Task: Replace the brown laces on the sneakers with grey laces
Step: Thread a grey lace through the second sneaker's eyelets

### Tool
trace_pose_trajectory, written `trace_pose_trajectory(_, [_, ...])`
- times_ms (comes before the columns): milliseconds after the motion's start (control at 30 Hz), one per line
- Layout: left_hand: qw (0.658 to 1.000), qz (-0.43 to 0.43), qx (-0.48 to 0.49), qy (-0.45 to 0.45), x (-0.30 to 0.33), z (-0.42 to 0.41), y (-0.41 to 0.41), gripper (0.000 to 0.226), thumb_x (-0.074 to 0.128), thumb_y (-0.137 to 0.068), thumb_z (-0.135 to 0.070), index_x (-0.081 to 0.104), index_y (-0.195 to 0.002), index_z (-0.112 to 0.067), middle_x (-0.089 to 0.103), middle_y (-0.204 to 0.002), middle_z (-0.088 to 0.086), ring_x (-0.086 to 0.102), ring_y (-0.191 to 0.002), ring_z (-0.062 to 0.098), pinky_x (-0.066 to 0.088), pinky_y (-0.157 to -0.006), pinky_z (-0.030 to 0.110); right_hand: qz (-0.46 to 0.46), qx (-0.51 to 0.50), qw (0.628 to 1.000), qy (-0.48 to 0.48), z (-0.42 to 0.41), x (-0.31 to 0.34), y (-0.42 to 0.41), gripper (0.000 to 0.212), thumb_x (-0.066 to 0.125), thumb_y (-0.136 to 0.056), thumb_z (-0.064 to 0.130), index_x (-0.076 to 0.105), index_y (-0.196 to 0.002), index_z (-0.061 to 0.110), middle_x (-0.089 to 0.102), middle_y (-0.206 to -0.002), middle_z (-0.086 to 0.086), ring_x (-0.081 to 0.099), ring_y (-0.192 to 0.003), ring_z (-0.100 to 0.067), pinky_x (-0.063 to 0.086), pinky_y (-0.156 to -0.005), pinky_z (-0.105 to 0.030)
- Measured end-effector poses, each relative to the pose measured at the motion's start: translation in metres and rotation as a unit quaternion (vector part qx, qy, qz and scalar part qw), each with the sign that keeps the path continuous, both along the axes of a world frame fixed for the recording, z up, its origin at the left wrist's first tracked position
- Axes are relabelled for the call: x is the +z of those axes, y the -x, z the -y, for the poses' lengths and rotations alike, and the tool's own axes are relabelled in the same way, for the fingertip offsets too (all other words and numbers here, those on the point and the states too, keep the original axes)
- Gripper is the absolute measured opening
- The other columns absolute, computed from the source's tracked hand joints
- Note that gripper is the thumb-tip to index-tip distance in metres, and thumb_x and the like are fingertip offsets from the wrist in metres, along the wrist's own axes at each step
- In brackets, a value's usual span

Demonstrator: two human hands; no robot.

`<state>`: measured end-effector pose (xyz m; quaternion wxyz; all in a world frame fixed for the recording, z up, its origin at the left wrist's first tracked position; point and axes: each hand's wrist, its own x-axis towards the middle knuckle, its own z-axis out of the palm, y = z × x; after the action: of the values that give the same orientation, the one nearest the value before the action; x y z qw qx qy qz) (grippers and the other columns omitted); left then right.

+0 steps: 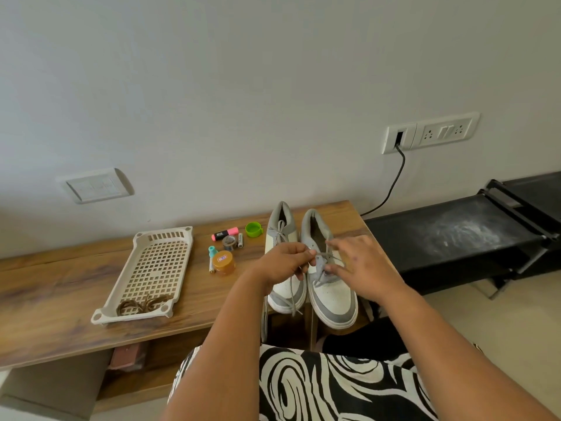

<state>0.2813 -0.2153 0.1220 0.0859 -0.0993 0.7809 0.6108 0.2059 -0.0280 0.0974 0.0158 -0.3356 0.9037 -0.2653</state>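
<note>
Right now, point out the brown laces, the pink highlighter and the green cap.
brown laces (140, 305), head view, middle of the coil in the tray
pink highlighter (225, 233), head view, middle of its body
green cap (252, 229), head view, its rim

Both forearms are bare and sleeveless, and a black-and-white swirl-patterned fabric garment (318, 387) covers the person's lap below them.

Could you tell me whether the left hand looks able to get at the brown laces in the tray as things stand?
Probably yes, once freed: the left hand pinches a grey lace, and the brown laces lie uncovered in the open tray to its left.
</note>
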Motion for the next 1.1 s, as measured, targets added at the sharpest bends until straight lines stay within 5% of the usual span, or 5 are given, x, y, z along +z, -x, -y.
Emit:
trace_pose_trajectory(200, [0.999, -0.017, 0.007, -0.036, 0.009, 0.006, 0.000, 0.029, 0.054, -0.100, -0.028, 0.063, -0.078, -0.012, 0.054, -0.065, -0.004, 0.051, -0.060, 0.009, 0.045, -0.066, 0.017, -0.006, -0.037, 0.999, 0.017, 0.003, -0.009, 0.017, 0.016, 0.060, -0.094, 0.032, 0.071, -0.083, 0.029, 0.062, -0.074, 0.013, 0.057, -0.073, -0.008, 0.049, -0.064, -0.031])
trace_pose_trajectory(500, [0.931, -0.098, 0.083, -0.342, 0.006, 0.016, 0.009, 0.027, 0.069, -0.086, -0.017, 0.059, -0.062, -0.008, 0.073, -0.104, 0.005, 0.063, -0.111, 0.018, 0.045, -0.096, 0.034, 0.272, 0.008, 0.954, -0.128, 0.006, -0.017, 0.027, 0.012, 0.059, -0.096, 0.026, 0.071, -0.093, 0.028, 0.070, -0.087, 0.014, 0.061, -0.088, -0.002, 0.043, -0.068, -0.017])
trace_pose_trajectory(700, [0.845, -0.099, 0.129, -0.510, 0.013, -0.002, 0.022, 0.031, 0.067, -0.085, -0.032, 0.056, -0.061, -0.016, 0.054, -0.070, -0.001, 0.042, -0.055, 0.006, 0.035, -0.052, 0.016, 0.319, 0.014, 0.939, -0.132, 0.015, -0.025, 0.036, 0.013, 0.061, -0.095, 0.021, 0.072, -0.088, 0.025, 0.073, -0.085, 0.012, 0.062, -0.081, 0.001, 0.043, -0.067, -0.016])
trace_pose_trajectory(933, [0.983, -0.064, 0.133, 0.108, -0.016, -0.002, 0.031, 0.024, 0.047, -0.103, -0.017, 0.071, -0.106, -0.018, 0.059, -0.088, -0.005, 0.049, -0.066, 0.004, 0.039, -0.060, 0.018, 0.459, -0.010, 0.887, 0.058, 0.005, -0.025, 0.059, 0.020, 0.070, -0.089, 0.015, 0.068, -0.108, 0.013, 0.073, -0.107, -0.005, 0.068, -0.100, -0.018, 0.054, -0.093, -0.034])
trace_pose_trajectory(1100, [0.972, -0.063, 0.128, 0.189, -0.034, -0.011, 0.043, 0.028, 0.048, -0.101, -0.012, 0.063, -0.121, -0.023, 0.065, -0.089, -0.007, 0.056, -0.072, 0.001, 0.039, -0.054, 0.007, 0.252, -0.134, 0.955, 0.075, 0.029, -0.039, 0.069, 0.021, 0.075, -0.083, 0.031, 0.062, -0.098, 0.021, 0.063, -0.091, 0.001, 0.060, -0.084, -0.014, 0.054, -0.074, -0.030])
